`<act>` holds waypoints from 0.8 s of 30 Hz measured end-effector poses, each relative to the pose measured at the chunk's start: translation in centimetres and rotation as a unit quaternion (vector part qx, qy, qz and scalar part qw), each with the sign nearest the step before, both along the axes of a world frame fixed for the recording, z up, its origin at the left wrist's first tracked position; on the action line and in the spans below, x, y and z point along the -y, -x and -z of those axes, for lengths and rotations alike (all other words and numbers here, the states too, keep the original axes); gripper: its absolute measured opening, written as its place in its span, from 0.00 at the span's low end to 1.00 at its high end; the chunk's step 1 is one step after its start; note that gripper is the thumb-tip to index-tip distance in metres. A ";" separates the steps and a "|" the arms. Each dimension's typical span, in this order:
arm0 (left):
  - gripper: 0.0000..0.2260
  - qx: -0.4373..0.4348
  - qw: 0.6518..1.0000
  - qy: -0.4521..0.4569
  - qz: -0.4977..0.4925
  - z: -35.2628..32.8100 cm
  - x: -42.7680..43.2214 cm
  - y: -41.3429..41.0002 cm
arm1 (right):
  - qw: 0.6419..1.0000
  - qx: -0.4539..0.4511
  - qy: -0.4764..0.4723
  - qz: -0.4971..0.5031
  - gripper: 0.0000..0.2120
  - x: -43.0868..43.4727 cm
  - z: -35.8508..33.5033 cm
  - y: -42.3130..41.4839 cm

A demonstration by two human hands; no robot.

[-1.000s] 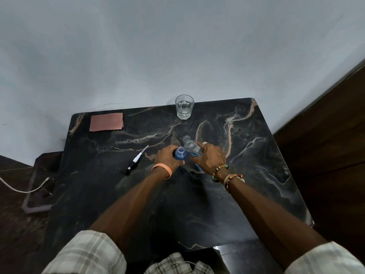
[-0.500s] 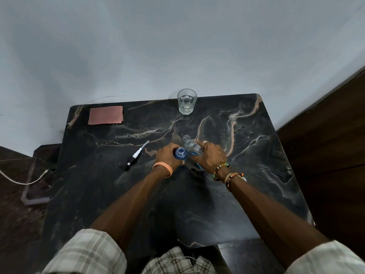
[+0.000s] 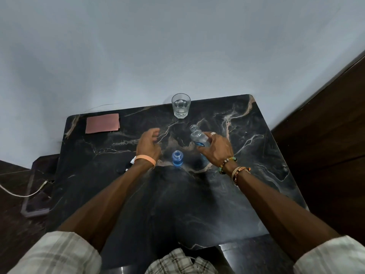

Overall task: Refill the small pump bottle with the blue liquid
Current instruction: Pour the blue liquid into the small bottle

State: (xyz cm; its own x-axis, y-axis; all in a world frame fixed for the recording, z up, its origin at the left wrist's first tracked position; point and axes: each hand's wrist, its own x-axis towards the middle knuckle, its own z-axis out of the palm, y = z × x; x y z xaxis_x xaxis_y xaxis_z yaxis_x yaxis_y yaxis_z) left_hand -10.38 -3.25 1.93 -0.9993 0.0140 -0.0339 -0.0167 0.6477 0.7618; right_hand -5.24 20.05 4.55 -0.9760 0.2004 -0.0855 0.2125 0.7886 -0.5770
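A small open bottle [image 3: 177, 158] holding blue liquid stands upright on the black marble table [image 3: 197, 204], its neck uncapped. My right hand [image 3: 216, 148] grips a clear plastic bottle [image 3: 198, 137], tilted with its open mouth pointing up and to the left, a little blue showing low inside it. My left hand [image 3: 148, 144] hovers left of the small bottle with loosely curled fingers, holding nothing. A black-and-white pump part [image 3: 130, 164] pokes out beneath my left wrist.
A drinking glass [image 3: 181, 105] with clear liquid stands at the table's far edge. A pink cloth [image 3: 102, 123] lies flat at the far left corner. A white cable [image 3: 23, 191] runs over the floor to the left. A dark wooden panel [image 3: 325, 115] stands on the right.
My left hand let go of the small blue bottle and moved left. My right hand carried the clear bottle away to the right and tilted it up. The small bottle now stands alone.
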 end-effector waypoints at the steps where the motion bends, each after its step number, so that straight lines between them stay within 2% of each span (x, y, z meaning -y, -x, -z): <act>1: 0.21 -0.024 1.000 -0.002 0.006 -0.7 -0.4 0.5 | 1.000 -0.011 -0.003 0.012 0.20 -0.4 -0.4 0.3; 4: 0.20 -0.050 0.996 -0.021 0.064 -2.5 -3.5 2.0 | 0.998 -0.040 -0.009 0.038 0.18 -1.8 -1.5 1.1; 10: 0.24 0.026 0.980 -0.057 0.189 -3.6 -12.4 2.3 | 0.992 -0.090 -0.012 0.083 0.16 -5.3 -2.6 1.8; 15: 0.24 0.042 0.971 -0.075 0.224 -3.0 -17.9 1.7 | 0.987 -0.093 -0.002 0.133 0.20 -8.4 -1.5 0.9; 20: 0.21 0.144 0.957 -0.109 0.228 -0.9 -20.8 0.8 | 0.982 -0.072 0.019 0.174 0.19 -10.7 0.3 -0.9; 24: 0.22 0.168 0.955 -0.087 0.228 0.9 -21.9 -0.8 | 0.981 -0.032 0.034 0.187 0.19 -11.5 2.2 -2.5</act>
State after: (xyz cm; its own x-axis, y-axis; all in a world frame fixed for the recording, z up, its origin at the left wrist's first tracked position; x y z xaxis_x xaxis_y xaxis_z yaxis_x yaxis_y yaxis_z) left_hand -9.57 18.64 1.01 -0.8208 0.4796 -0.3102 -0.0261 0.5110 0.8592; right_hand -2.77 31.59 2.34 -0.8392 0.5413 -0.0522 0.4411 0.6213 -0.6477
